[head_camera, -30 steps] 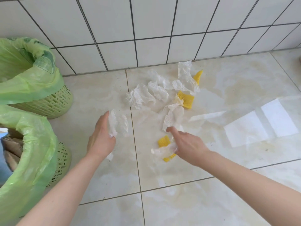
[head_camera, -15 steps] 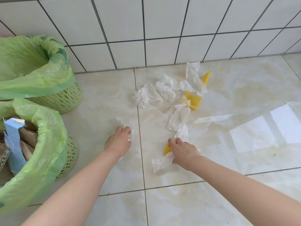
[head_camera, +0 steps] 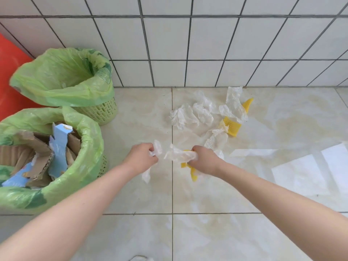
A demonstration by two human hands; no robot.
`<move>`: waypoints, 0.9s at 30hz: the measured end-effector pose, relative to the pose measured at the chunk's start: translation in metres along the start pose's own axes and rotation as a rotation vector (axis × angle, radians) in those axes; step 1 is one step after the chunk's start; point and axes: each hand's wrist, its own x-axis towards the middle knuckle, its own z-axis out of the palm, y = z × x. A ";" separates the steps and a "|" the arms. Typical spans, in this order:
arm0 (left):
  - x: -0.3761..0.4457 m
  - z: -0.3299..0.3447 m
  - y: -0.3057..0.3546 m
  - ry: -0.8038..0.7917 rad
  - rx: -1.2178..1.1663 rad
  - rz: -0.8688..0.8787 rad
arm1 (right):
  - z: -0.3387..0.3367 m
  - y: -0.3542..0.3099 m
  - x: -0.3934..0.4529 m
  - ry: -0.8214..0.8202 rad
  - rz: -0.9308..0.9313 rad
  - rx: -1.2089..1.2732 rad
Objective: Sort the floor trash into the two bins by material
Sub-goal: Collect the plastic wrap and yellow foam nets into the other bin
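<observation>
With our left hand (head_camera: 140, 160) fisted on crumpled clear plastic film (head_camera: 157, 150) and our right hand (head_camera: 204, 160) clutching film plus yellow foam netting (head_camera: 194, 175), we should carry both above the floor to the far green-lined basket bin (head_camera: 64, 78), keeping dangling tails clear of the cardboard-filled near bin (head_camera: 82, 147).

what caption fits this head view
Both hands gripping crumpled plastic wrap beside two green-lined bins.

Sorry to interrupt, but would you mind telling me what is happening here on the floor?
A person is sorting floor trash. The left hand grips a crumpled clear plastic piece; the right hand grips another plastic piece together with yellow foam netting. More plastic scraps and yellow netting lie near the wall. The near bin holds cardboard; what the far bin holds cannot be seen.
</observation>
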 end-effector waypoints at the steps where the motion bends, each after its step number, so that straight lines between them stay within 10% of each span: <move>1: -0.005 -0.008 0.003 0.026 -0.047 -0.005 | -0.006 -0.009 -0.005 -0.003 -0.016 0.024; 27: 0.094 -0.325 -0.098 0.788 -1.072 -0.315 | -0.071 -0.379 0.111 0.057 -0.334 0.433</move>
